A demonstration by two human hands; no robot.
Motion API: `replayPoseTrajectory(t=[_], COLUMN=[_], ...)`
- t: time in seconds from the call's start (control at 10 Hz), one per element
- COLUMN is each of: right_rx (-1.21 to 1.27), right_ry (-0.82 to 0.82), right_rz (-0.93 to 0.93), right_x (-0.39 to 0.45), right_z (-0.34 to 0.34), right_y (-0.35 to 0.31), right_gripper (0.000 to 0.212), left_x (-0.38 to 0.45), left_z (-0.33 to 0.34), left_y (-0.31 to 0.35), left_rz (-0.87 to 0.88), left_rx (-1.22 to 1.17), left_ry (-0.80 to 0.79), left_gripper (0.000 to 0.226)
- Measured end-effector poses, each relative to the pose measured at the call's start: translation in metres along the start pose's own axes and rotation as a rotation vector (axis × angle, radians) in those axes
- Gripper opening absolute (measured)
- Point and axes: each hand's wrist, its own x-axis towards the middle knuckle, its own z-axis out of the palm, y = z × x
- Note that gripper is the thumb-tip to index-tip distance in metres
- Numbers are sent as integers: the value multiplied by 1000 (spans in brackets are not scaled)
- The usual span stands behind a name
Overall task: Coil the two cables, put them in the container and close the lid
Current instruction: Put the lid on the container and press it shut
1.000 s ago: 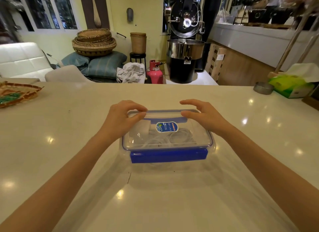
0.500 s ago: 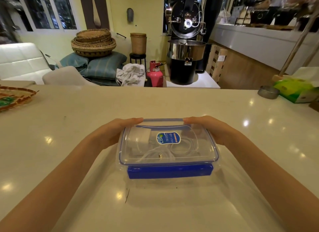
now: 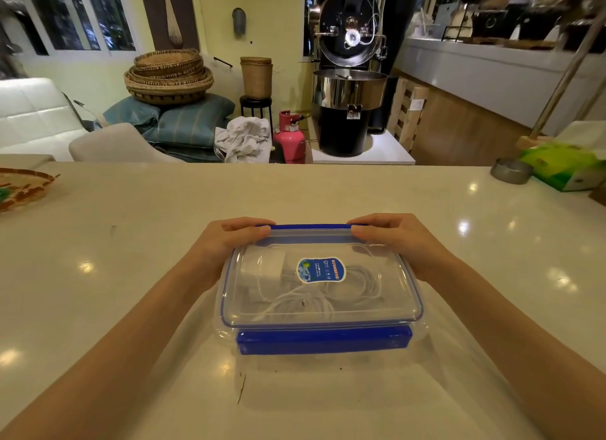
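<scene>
A clear plastic container (image 3: 416, 333) stands on the pale counter in front of me, its clear lid (image 3: 387, 295) lying on top. The near blue lid flap (image 3: 323, 341) hangs down against the front wall. Through the lid I see coiled white cables (image 3: 355, 287) and a white charger block (image 3: 267, 267). My left hand (image 3: 226, 243) curls over the far left corner of the lid, fingers on the far blue flap (image 3: 311, 226). My right hand (image 3: 398, 239) does the same at the far right corner.
A woven tray (image 3: 19, 187) lies at the counter's left edge. A small metal dish (image 3: 511, 171) and a green tissue pack (image 3: 564, 167) sit at the far right. Beyond the counter are baskets, cushions, a pink gas cylinder and a roasting machine.
Both hands slid from the lid's top to its far corners and now wrap over the far blue flap. The view moved closer to the container.
</scene>
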Motion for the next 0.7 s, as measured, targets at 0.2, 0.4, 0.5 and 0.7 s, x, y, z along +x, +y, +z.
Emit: replayPoseTrajectory(t=[0.2,0.4,0.5,0.7], right_rx=[-48,-308,-465,-128], right_ry=[25,-81,-25,412], right_rz=[-54,-83,-296,-945], right_x=[-1,0,-7,-72], right_z=[0,-1,1,-5], right_y=[-2,-15,-37,-124], right_gripper=[13,12,20,19], left_x=[0,-4,-3,-3], left_z=[-1,-3,-3,12], left_y=[1,13,27,78], left_rz=[32,96,225,721], left_rx=[25,266,607,784], left_ry=[19,-20,3,260], left_gripper=[14,15,24,31])
